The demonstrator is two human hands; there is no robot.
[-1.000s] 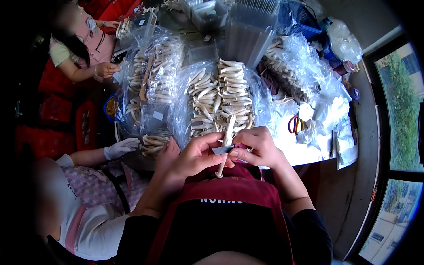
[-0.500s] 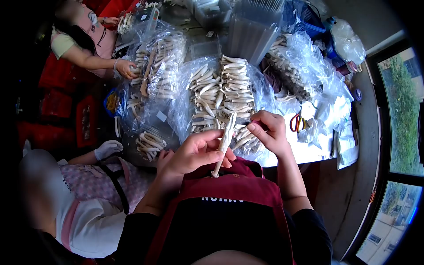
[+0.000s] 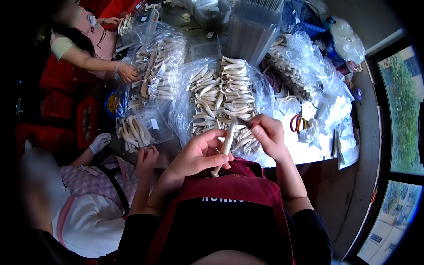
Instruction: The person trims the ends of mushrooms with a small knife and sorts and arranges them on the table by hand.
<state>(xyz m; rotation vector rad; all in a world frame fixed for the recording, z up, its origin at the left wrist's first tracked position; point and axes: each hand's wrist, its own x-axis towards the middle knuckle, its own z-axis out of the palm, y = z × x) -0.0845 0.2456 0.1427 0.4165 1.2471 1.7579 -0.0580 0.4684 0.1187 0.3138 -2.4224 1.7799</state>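
My left hand (image 3: 204,152) is closed around a long, pale mushroom (image 3: 228,142), its narrow end pointing down toward my apron. In my right hand (image 3: 270,136) is a small knife (image 3: 242,122); its blade lies against or just beside the mushroom's upper end, and most of the handle is hidden by my fingers. Just beyond both hands, rows of similar mushrooms (image 3: 236,81) rest on clear plastic sheeting (image 3: 176,121).
Red-handled scissors (image 3: 297,123) lie to the right near crumpled white paper. Behind stand stacked clear trays (image 3: 254,31) and bagged mushrooms (image 3: 291,66). Two co-workers are on the left; near one lies a clear plastic pack of mushrooms (image 3: 132,132). A window borders the right side.
My right hand has shifted slightly down, and the knife blade now shows more plainly. At left, a co-worker's gloved hand moved back, and the nearby mushroom bunch now lies higher, by clear plastic.
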